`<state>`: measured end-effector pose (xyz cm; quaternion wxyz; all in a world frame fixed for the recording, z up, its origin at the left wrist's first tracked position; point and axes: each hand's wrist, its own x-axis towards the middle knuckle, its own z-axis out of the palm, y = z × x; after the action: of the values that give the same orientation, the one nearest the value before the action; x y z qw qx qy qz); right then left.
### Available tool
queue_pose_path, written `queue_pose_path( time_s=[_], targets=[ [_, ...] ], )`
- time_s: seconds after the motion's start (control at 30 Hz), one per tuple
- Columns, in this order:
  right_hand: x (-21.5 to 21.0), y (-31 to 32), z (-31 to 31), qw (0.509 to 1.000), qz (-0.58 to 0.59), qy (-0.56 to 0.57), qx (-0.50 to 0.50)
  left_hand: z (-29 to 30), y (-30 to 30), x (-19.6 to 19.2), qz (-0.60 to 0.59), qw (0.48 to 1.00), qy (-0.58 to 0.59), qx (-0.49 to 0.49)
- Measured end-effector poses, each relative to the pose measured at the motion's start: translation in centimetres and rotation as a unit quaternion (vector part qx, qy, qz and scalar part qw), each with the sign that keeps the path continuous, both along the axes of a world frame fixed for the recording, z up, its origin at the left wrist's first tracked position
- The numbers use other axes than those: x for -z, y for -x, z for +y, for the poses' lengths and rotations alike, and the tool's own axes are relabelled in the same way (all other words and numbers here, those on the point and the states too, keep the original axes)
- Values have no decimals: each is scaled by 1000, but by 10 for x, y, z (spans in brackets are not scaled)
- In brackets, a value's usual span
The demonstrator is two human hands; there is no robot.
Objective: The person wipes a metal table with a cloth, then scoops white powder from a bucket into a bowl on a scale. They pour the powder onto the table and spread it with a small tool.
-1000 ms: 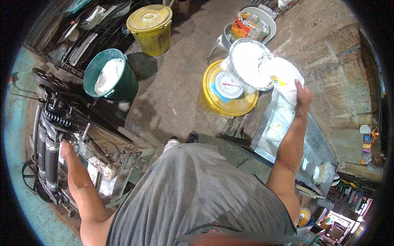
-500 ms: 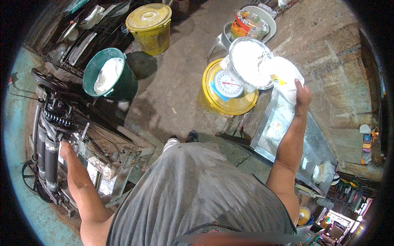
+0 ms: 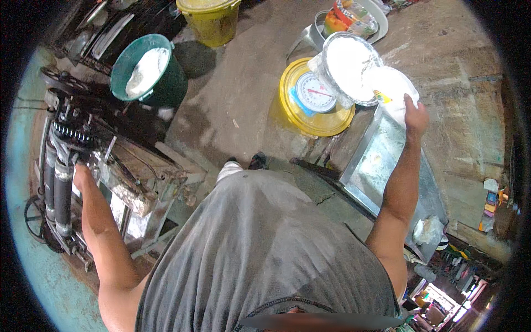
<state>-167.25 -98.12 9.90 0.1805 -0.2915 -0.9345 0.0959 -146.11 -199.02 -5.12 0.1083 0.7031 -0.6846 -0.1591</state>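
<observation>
— Room: worn brown floor point(image 3: 221, 105), turquoise wall point(image 3: 25, 271) at far left. First item?
— Roller machine point(image 3: 58, 182), geared, dark rollers. Left hand point(image 3: 83, 177) at its near side, fingers hidden; grip cannot be told. Possibly placed there for support.
— Next?
— Green bucket point(image 3: 176, 86), part-filled with white powder; a yellow tub point(image 3: 213, 26) beyond.
— Then?
— Dial scale point(image 3: 314, 93) on a yellow lid point(image 3: 342, 119), face turned up, presumably for reading. Metal bowl point(image 3: 331, 74) of white powder, seemingly resting on the scale.
— Far right?
— White printed bag point(image 3: 395, 88), overlapping the bowl's right rim. Right hand point(image 3: 416, 117) pinches its near edge, likely to steady it there. Below: steel tray point(image 3: 368, 160), beside a wooden tabletop point(image 3: 459, 83).
</observation>
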Motion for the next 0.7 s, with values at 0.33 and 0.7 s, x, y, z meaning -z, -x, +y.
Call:
queue_pose_path(
  time_s=[0.33, 0.7],
  targets=[
    [-10, 15, -35, 988, -66, -140, -27, 15, 7, -3, 18, 999, 1, -42],
    [-19, 7, -50, 980, -75, -182, -24, 66, 33, -45, 22, 995, -7, -101]
  ],
)
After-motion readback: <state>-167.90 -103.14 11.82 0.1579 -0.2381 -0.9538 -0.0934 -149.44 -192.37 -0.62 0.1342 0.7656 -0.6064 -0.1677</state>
